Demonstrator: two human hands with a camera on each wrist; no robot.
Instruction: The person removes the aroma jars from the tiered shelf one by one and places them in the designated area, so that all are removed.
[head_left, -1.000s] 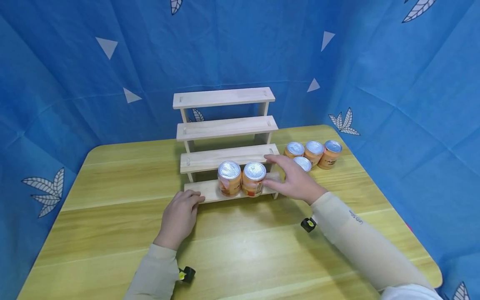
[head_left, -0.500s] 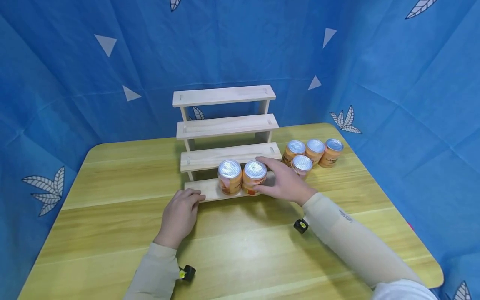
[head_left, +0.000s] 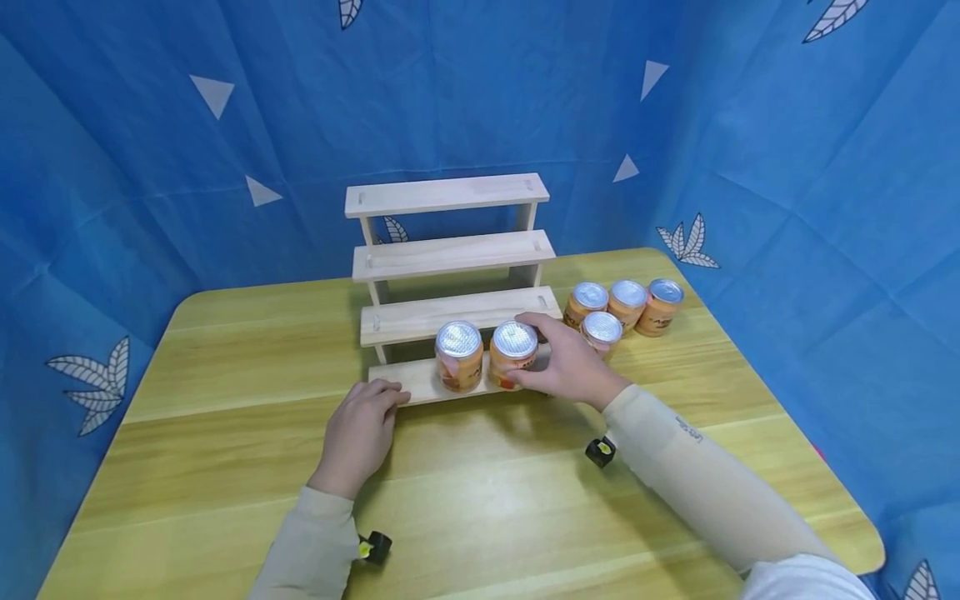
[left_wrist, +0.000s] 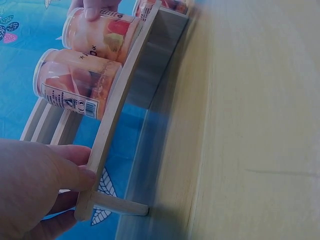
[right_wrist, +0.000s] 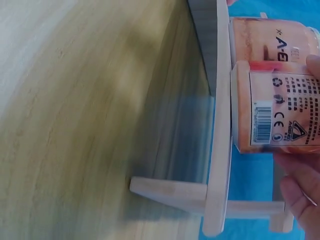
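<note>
A pale wooden stepped shelf [head_left: 453, 254] stands on the table. Two orange cans with silver lids, the left can [head_left: 459, 367] and the right can [head_left: 510, 368], stand upright on its lowest step with a narrow gap between them. My right hand [head_left: 572, 364] holds the right can from its right side, thumb in front and fingers behind. In the right wrist view that can [right_wrist: 285, 110] shows its barcode. My left hand [head_left: 360, 433] grips the left end of the lowest step; the left wrist view shows thumb and fingers [left_wrist: 75, 152] around the board.
Several more orange cans [head_left: 627, 307] stand in a cluster on the table [head_left: 480, 508], right of the shelf. A blue cloth [head_left: 480, 92] with leaf and triangle prints hangs behind and to the right. The upper steps rise behind the held can.
My right hand has moved left onto the right can and taken hold of it. That can has shifted slightly right, away from the left one. My left hand has stayed put.
</note>
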